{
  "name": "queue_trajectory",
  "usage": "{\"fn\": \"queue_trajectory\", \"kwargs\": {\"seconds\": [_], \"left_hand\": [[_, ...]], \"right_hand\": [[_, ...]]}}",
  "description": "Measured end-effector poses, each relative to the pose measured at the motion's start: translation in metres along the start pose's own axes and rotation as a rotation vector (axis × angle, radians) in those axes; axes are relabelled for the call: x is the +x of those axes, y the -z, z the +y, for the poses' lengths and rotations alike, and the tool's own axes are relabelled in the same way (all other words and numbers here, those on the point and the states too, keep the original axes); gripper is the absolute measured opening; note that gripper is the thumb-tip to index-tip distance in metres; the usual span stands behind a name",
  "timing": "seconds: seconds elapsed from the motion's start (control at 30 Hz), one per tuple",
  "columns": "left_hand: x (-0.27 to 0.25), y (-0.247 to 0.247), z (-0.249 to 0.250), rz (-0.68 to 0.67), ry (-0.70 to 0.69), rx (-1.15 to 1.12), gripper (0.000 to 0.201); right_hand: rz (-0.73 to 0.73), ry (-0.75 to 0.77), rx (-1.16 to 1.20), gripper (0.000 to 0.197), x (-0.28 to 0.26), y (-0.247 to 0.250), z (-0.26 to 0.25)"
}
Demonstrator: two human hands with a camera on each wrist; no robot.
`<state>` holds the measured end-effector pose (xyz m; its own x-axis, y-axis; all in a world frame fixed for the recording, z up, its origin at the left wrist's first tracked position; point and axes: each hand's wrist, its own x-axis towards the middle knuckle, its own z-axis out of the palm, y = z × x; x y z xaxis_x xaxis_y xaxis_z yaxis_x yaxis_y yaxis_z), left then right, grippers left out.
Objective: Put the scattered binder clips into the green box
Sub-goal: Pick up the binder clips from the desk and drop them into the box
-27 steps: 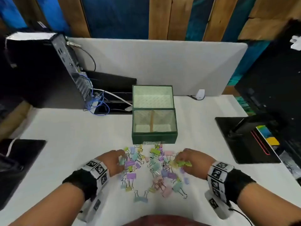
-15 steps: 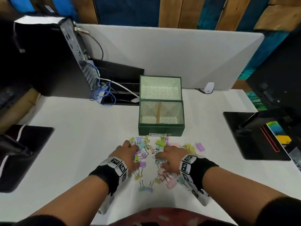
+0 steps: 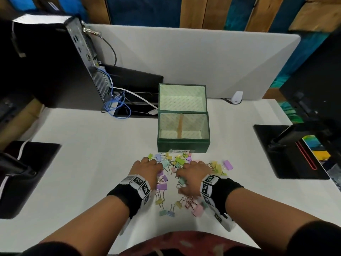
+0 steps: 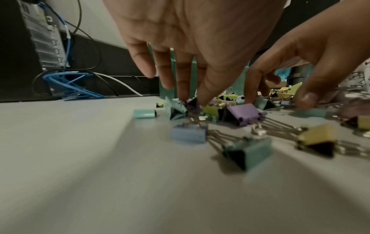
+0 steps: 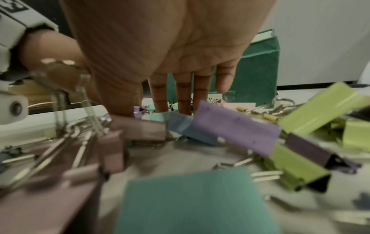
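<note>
The green box point(image 3: 183, 145) stands open on the white table, its lid tipped back behind it, and only a wooden stick shows inside. Pastel binder clips point(image 3: 176, 161) lie scattered just in front of it. My left hand point(image 3: 147, 168) rests on the left side of the pile, its fairly straight fingers point(image 4: 185, 88) pointing down onto the clips. My right hand point(image 3: 191, 173) lies on the right side, with straight fingers point(image 5: 183, 101) touching clips and its thumb against a pink clip point(image 5: 140, 131). A purple clip point(image 3: 228, 165) lies apart at the right.
A computer tower point(image 3: 55, 61) with blue cables point(image 3: 116, 106) stands back left. Black stands sit at the left edge point(image 3: 24, 172) and at the right point(image 3: 287, 154). A white divider panel point(image 3: 184, 58) closes off the back, with a small white device point(image 3: 237, 97) at its foot.
Both hands have slid inward from the outer sides of the pile toward each other, bunching clips between them. The box has not moved.
</note>
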<state>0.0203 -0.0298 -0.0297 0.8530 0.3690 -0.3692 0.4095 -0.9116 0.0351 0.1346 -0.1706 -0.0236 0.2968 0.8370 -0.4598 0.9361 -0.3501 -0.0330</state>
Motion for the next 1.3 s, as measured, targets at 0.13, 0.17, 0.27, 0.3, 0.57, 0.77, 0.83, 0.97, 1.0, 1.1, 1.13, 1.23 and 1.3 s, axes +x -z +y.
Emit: {"fn": "queue_trajectory", "kwargs": {"seconds": [0.13,0.17,0.27,0.3,0.57,0.77,0.83,0.97,1.0,1.1,1.13,1.23,1.3], "left_hand": [[0.007,0.004,0.002,-0.077,-0.029,-0.003,0.053],[0.007,0.005,0.003,-0.089,-0.026,-0.012,0.055],[0.009,0.002,0.003,-0.056,-0.013,-0.036,0.05],[0.008,0.0,0.002,-0.037,-0.012,-0.043,0.048],[0.011,0.0,0.003,0.038,-0.006,-0.093,0.033],[0.014,0.001,0.001,0.091,0.012,-0.174,0.03],[0.013,0.003,-0.003,0.064,0.053,-0.362,0.031],[0.011,0.015,-0.009,-0.024,0.101,-0.782,0.037],[0.011,0.02,-0.008,-0.019,0.12,-0.855,0.032],[0.013,0.035,-0.007,-0.095,0.236,-1.153,0.022],[0.014,0.039,-0.006,-0.151,0.271,-1.226,0.022],[0.017,0.044,-0.006,-0.264,0.356,-1.325,0.02],[0.019,0.042,-0.007,-0.268,0.429,-1.362,0.022]], "right_hand": [[-0.002,-0.004,0.061,0.047,0.004,0.001,0.001],[0.001,-0.011,0.086,0.045,0.004,0.001,0.001],[0.012,-0.041,0.202,0.043,0.005,0.002,0.004],[0.011,-0.05,0.252,0.042,0.005,0.002,0.005],[0.005,-0.072,0.44,0.021,0.014,0.003,0.016],[0.075,-0.105,0.617,0.012,0.008,0.011,0.029],[0.152,-0.181,0.823,0.012,0.005,0.018,0.034],[0.156,-0.348,1.066,0.015,-0.001,0.035,0.052],[0.125,-0.373,1.095,0.018,-0.003,0.037,0.058],[0.073,-0.393,1.012,0.016,-0.004,0.033,0.074],[0.056,-0.391,0.918,0.017,-0.004,0.03,0.077],[0.037,-0.391,0.679,0.021,-0.001,0.023,0.075],[0.041,-0.369,0.576,0.017,0.0,0.021,0.07]]}}
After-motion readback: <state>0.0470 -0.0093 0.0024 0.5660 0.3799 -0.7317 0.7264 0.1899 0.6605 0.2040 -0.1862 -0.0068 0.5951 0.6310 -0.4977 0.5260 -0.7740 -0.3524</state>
